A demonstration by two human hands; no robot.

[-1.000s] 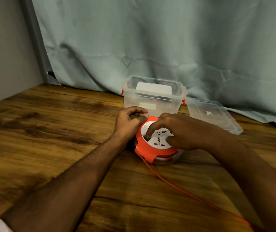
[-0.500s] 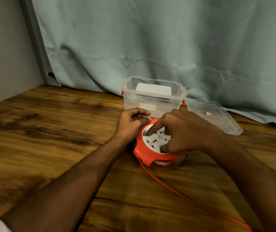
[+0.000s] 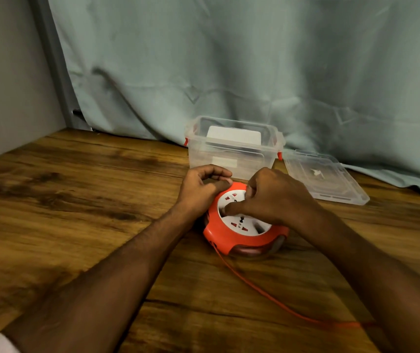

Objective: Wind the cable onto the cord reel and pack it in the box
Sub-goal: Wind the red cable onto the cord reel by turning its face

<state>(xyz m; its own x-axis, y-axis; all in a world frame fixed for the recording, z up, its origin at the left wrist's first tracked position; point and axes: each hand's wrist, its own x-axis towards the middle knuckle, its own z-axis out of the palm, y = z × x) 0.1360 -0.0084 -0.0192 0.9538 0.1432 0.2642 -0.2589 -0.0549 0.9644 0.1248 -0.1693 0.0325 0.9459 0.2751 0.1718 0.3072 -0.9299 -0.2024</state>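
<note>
An orange cord reel (image 3: 239, 239) with a white socket face lies flat on the wooden table. My left hand (image 3: 201, 191) grips its far left rim. My right hand (image 3: 275, 197) rests on the white face, fingers curled and pressing into it. A thin orange cable (image 3: 267, 294) leaves the reel's near left side and runs toward the lower right, passing under my right forearm. Just behind the reel stands the clear plastic box (image 3: 231, 159) with red clips, open on top.
The box's clear lid (image 3: 326, 182) lies flat to the right of the box. A pale green curtain (image 3: 254, 72) hangs along the table's back edge, and a grey wall (image 3: 7, 85) closes the left side. Bare wood stretches to the left.
My right hand has turned on the reel's white face, shifting toward its far side, and more of the near sockets now show. The left hand stays on the rim.
</note>
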